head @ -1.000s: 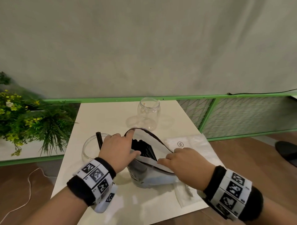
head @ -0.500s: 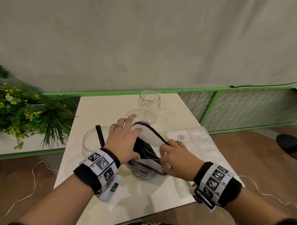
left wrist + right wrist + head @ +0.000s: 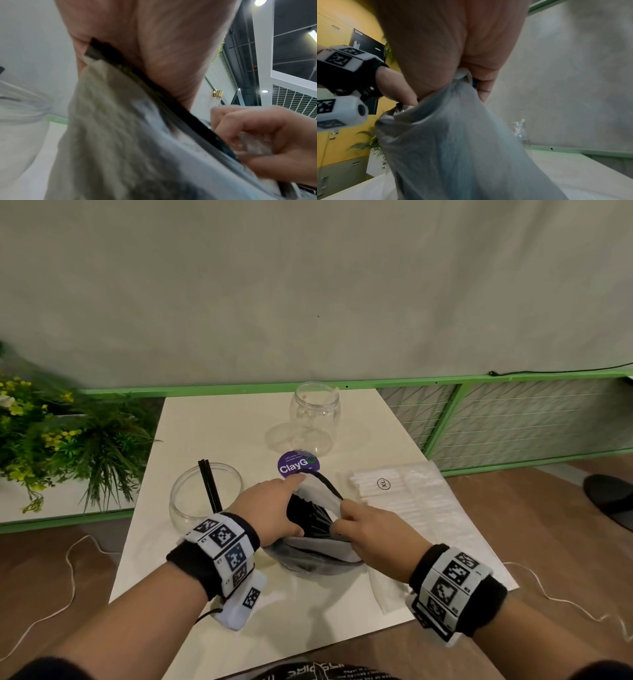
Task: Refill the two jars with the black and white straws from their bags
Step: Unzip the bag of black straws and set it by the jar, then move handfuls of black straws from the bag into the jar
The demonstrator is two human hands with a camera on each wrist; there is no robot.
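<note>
A soft grey bag (image 3: 318, 556) of black straws (image 3: 310, 518) stands near the front of the white table (image 3: 212, 433). My left hand (image 3: 267, 508) holds the bag's left rim, its forefinger stretched along the dark-edged flap (image 3: 180, 112). Opposite it, my right hand (image 3: 370, 529) pinches the right rim, with plastic bunched between thumb and fingers (image 3: 462, 75), so the mouth gapes. A round glass jar (image 3: 205, 501) to the left holds two black straws (image 3: 209, 491). A taller jar (image 3: 315, 416) stands behind. A clear bag of white straws (image 3: 411, 501) lies flat on the right.
A purple round sticker (image 3: 298, 465) shows on the bag's raised flap. Green plants (image 3: 68, 440) crowd the table's left side. A green rail with mesh (image 3: 513, 419) runs behind and to the right. White cords (image 3: 72, 570) trail on the wooden floor.
My left hand shifted from spread fingers on the flap to holding the rim. The right hand slid along the opposite edge. The flap lifted and its purple sticker came into view.
</note>
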